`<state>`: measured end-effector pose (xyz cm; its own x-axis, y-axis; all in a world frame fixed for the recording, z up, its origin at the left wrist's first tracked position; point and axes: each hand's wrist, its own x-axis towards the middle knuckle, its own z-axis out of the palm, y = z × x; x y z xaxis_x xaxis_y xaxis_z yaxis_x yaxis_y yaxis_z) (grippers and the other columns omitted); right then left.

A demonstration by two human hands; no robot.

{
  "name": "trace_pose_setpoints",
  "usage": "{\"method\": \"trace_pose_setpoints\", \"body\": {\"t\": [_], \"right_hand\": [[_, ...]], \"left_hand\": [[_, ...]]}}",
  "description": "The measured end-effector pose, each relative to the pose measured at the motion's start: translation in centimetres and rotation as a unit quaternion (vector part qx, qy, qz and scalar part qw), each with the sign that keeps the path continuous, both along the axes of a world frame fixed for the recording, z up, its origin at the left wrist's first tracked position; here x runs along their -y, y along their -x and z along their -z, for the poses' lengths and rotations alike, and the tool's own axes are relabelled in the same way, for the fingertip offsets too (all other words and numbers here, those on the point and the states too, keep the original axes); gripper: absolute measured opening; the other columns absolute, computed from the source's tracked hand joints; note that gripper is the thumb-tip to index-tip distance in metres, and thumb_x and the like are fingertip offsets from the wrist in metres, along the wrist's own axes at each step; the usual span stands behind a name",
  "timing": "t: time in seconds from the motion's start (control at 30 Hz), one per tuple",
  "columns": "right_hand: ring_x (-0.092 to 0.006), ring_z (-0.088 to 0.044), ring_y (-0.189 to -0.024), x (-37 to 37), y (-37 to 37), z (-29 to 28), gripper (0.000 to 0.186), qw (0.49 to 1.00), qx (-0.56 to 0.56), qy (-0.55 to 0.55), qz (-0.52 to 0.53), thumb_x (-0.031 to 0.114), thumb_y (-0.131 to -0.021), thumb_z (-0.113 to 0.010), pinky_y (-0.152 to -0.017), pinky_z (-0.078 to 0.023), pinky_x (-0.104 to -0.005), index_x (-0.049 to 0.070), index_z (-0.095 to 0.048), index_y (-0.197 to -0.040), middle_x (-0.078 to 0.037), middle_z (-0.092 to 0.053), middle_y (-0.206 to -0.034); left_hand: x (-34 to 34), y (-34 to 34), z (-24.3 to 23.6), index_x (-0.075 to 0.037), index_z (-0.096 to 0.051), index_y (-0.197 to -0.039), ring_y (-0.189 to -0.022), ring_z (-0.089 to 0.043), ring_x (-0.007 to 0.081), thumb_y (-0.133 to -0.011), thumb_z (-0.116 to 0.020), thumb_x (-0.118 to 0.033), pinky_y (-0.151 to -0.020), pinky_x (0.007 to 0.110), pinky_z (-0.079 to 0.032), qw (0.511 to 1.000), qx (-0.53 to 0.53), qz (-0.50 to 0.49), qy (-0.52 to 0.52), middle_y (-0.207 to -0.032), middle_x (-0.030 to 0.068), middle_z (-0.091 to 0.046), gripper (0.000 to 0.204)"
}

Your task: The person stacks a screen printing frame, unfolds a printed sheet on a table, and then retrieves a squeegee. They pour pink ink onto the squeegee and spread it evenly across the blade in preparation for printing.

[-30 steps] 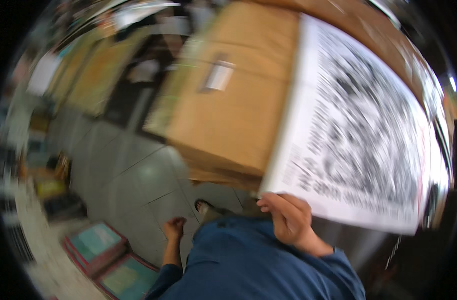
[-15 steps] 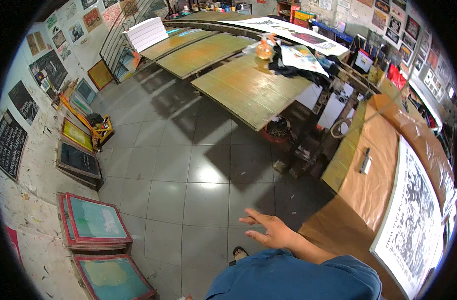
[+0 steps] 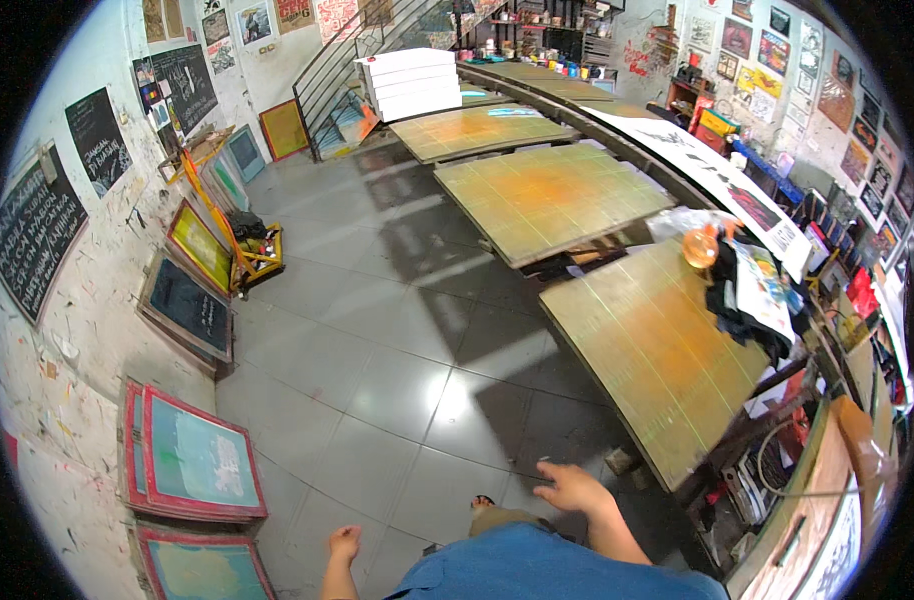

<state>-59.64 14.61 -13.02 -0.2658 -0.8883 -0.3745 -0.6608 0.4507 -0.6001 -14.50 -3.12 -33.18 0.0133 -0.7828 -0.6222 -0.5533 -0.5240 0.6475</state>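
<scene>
My right hand hangs over the floor tiles, left of the nearest printing board. Its thumb and fingers are apart, and nothing is in it. Low in the picture, my left hand has its fingers curled in, with nothing visible in them. To its left, red-framed printing screens lean against the wall. Neither hand touches anything. On the nearest board's far right part stand an orange spray bottle and a heap of black cloth with a printed sheet on top.
More yellowish boards run in a row toward a white stack of boxes. A long printed banner lies behind them. By the left wall are dark screens and an orange stand. A brown-papered table is at lower right.
The view has swung right and moved forward, so the boards look nearer. My left hand has come into view. The brown-papered table has slid toward the lower right edge.
</scene>
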Motion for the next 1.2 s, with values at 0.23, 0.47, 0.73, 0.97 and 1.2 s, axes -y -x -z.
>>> {"method": "trace_pose_setpoints", "body": {"t": [0.23, 0.47, 0.73, 0.97, 1.2], "right_hand": [[-0.0297, -0.055, -0.094, 28.7, 2.9, -6.0, 0.053, 0.968, 0.045, 0.154, -0.195, 0.028, -0.079, -0.058, -0.080, -0.044, -0.0371, 0.006, -0.039, -0.124, -0.016, -0.053, -0.112], [-0.0311, -0.054, -0.094, 53.0, 3.9, -2.5, 0.062, 0.954, 0.133, 0.054, -0.262, 0.035, -0.079, -0.057, -0.083, -0.042, -0.0373, 0.009, -0.032, -0.130, -0.016, -0.053, -0.112], [-0.0269, -0.058, -0.088, 73.4, 13.7, -6.2, 0.060, 0.982, 0.129, 0.112, -0.078, 0.027, -0.078, -0.060, -0.075, -0.047, -0.0342, 0.006, -0.033, -0.128, -0.016, -0.056, -0.107], [-0.0127, -0.057, -0.077, 89.7, 24.6, -2.3, 0.049, 0.942, 0.164, 0.244, 0.164, 0.004, -0.078, -0.059, -0.070, -0.047, -0.0264, 0.001, -0.039, -0.122, -0.011, -0.060, -0.095], [-0.0152, -0.054, -0.086, 109.2, 31.4, -4.3, 0.041, 0.863, 0.251, 0.392, 0.198, -0.002, -0.082, -0.049, -0.076, -0.046, -0.0288, -0.001, -0.037, -0.122, -0.013, -0.055, -0.100]], "left_hand": [[10.0, -1.6, 2.0, 0.003, -0.051, -0.107, -0.080, -0.055, 0.0189, -0.084, -0.051, -0.036, -0.071, 0.032, -0.044, 0.989, 0.055, -0.060, -0.121, -0.095, 0.0123, -0.058, 0.045], [27.8, 1.9, 6.7, 0.004, -0.045, -0.115, -0.095, -0.050, 0.0213, -0.086, -0.040, -0.040, -0.084, 0.033, -0.037, 0.966, 0.177, 0.041, -0.182, -0.108, 0.0138, -0.053, 0.052], [60.2, 8.0, 8.5, 0.004, -0.038, -0.123, -0.113, -0.044, 0.0241, -0.089, -0.028, -0.045, -0.098, 0.034, -0.028, 0.926, 0.262, 0.261, -0.076, -0.122, 0.0156, -0.047, 0.060], [97.1, 35.2, 6.1, -0.001, -0.061, -0.089, -0.063, -0.054, 0.0155, -0.077, -0.060, -0.033, -0.060, 0.030, -0.044, 0.987, -0.022, 0.042, 0.151, -0.069, 0.0070, -0.059, 0.034], [111.9, 52.4, -5.7, -0.001, -0.059, -0.087, -0.063, -0.051, 0.0075, -0.082, -0.058, -0.029, -0.053, 0.023, -0.041, 0.968, -0.201, 0.053, 0.141, -0.067, -0.0003, -0.054, 0.028]]}}
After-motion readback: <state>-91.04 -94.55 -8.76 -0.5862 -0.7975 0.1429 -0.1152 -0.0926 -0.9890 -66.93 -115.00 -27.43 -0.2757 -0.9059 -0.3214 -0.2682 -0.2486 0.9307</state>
